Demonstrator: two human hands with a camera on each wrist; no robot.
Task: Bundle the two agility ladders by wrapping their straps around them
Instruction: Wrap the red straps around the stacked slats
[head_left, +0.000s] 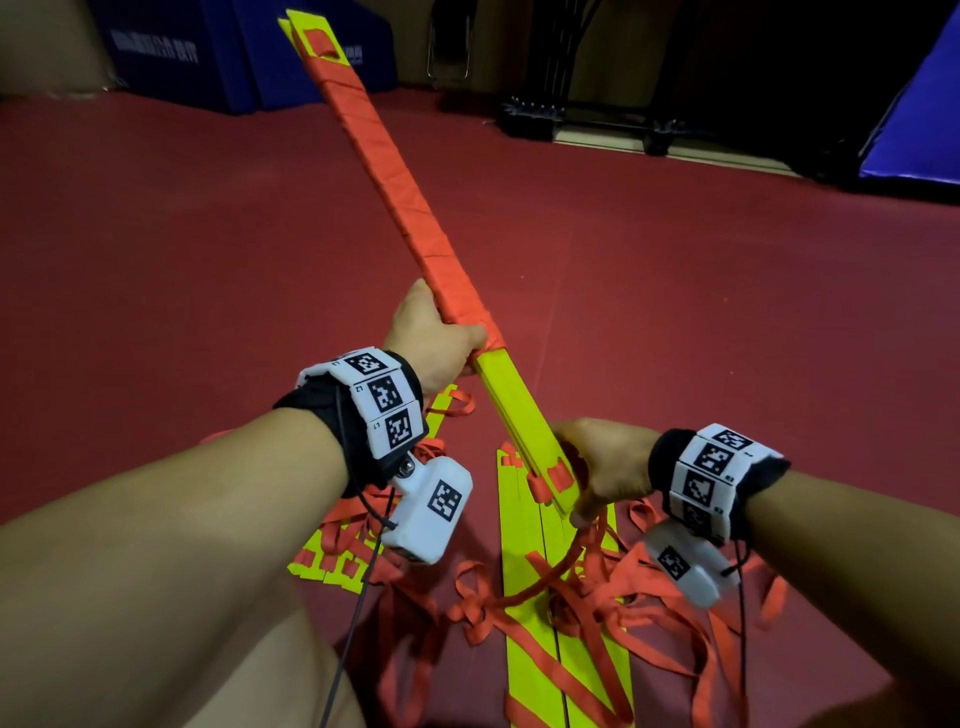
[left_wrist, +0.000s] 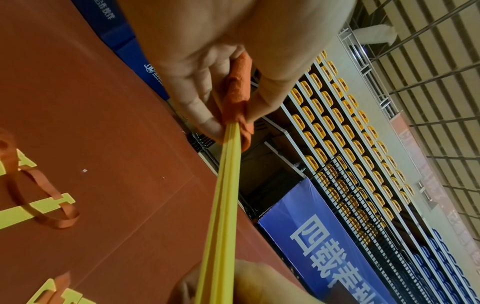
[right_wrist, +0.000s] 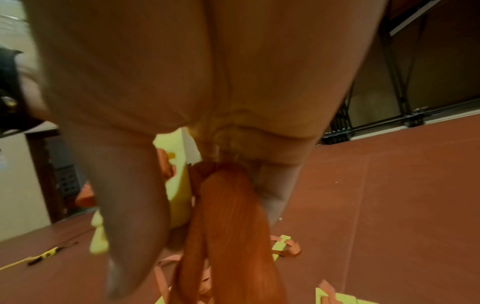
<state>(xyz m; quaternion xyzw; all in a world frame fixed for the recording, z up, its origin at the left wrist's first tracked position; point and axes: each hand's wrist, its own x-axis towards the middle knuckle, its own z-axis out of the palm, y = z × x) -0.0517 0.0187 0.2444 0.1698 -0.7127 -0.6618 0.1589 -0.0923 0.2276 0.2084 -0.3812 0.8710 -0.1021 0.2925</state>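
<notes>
Left hand (head_left: 431, 338) grips the held ladder bundle (head_left: 511, 410) right where its orange strap (head_left: 400, 187) wrapping ends, fingers curled round it (thumb and fingers pinch the last wrap in the left wrist view). Right hand (head_left: 597, 467) holds the bundle's near end, fingers closed on the yellow slats and the loose strap tail. Bundle slants from near right up to far left. Second ladder (head_left: 540, 623) lies loose on the red floor (head_left: 208, 234) below, straps tangled.
</notes>
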